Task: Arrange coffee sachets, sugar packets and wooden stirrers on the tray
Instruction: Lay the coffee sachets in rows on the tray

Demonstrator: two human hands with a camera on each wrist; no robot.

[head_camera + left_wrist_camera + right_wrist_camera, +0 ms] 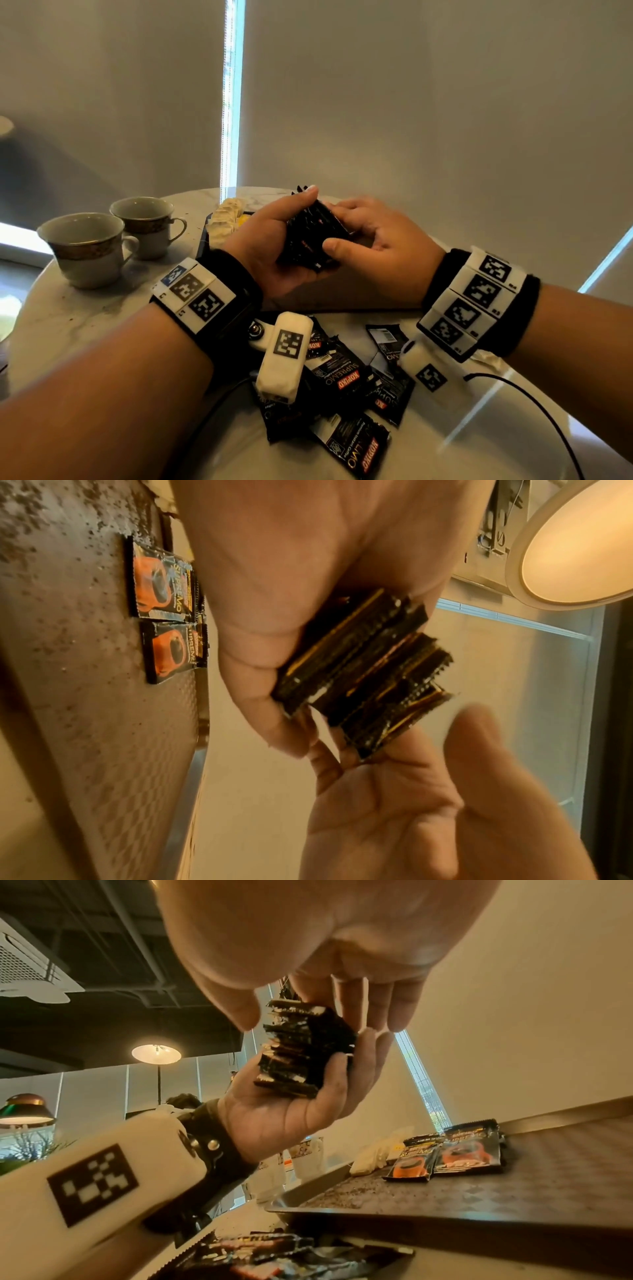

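My left hand [274,240] grips a thick stack of black coffee sachets [310,236] above the dark tray [202,240]. My right hand [363,229] pinches the stack's far end, thumb on the near side and fingers over the top edge. In the left wrist view the stack [363,669] sits between both palms, and two orange-printed sachets [161,588] lie side by side on the tray [103,710]. In the right wrist view those sachets [466,1150] lie near white sugar packets [369,1156] on the tray [531,1191]. More sugar packets [227,219] show at the tray's far left.
Several loose coffee sachets [342,380] lie scattered on the marble table [85,318] just below my wrists. Two gold-banded cups [85,246] stand at the left. A black cable [534,404] runs over the table's right side. Grey blinds stand behind the table.
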